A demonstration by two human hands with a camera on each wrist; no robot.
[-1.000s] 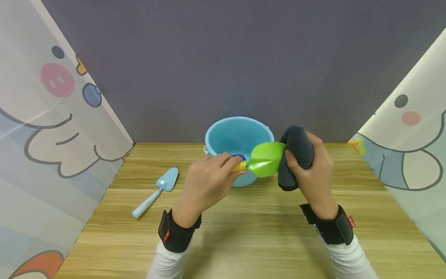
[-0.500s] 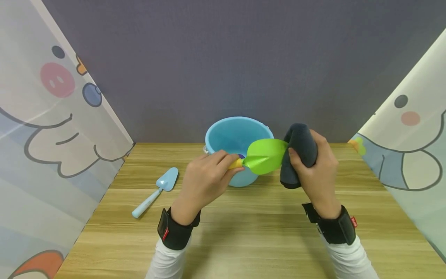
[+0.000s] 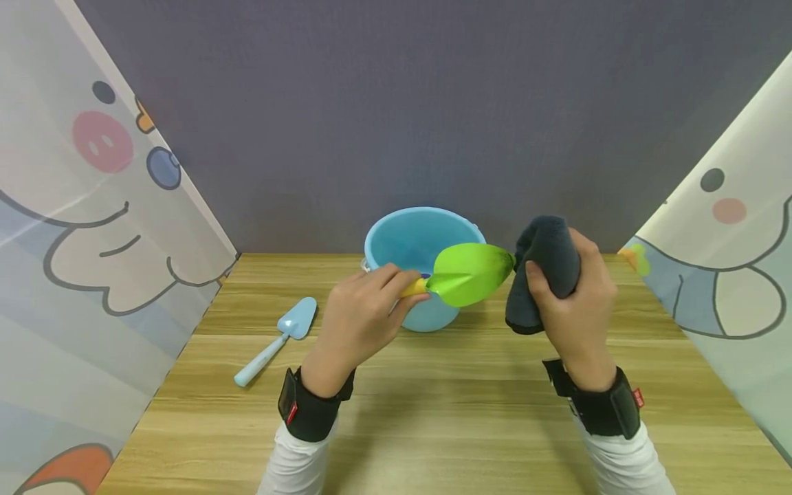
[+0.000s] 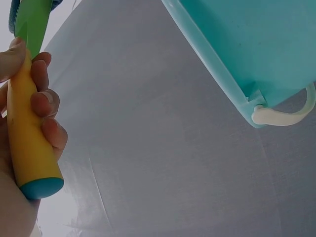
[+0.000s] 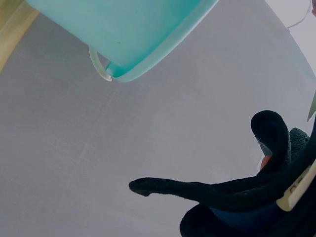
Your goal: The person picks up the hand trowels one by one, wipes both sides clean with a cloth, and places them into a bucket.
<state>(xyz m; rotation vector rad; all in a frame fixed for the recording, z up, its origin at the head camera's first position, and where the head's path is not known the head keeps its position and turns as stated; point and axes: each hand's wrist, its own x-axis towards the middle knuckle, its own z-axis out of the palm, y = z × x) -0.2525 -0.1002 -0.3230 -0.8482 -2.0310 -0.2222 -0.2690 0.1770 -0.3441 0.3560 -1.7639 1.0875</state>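
Observation:
A garden trowel (image 3: pixel 467 273) with a green blade and yellow handle is held up in front of the blue bucket (image 3: pixel 431 320). My left hand (image 3: pixel 365 313) grips its handle, whose teal end shows in the left wrist view. Dark smudges mark the blade near its tip. My right hand (image 3: pixel 581 302) holds a folded dark grey cloth (image 3: pixel 553 265), thumb across the near side, right at the blade's tip; whether they touch, I cannot tell. In the right wrist view the cloth (image 5: pixel 237 195) hangs in loose folds, hiding most of the fingers.
A light blue trowel (image 3: pixel 276 342) lies on the wooden table (image 3: pixel 445 426) to the left. Inside the bucket a small purple thing (image 3: pixel 425 276) is mostly hidden by my left hand. A grey wall (image 3: pixel 427 103) stands behind, with cartoon-printed panels (image 3: pixel 93 227) on both sides.
My right hand and the cloth have moved right and slightly up, off the blade's end, baring its dark tip. The left hand has drawn the trowel slightly left and up.

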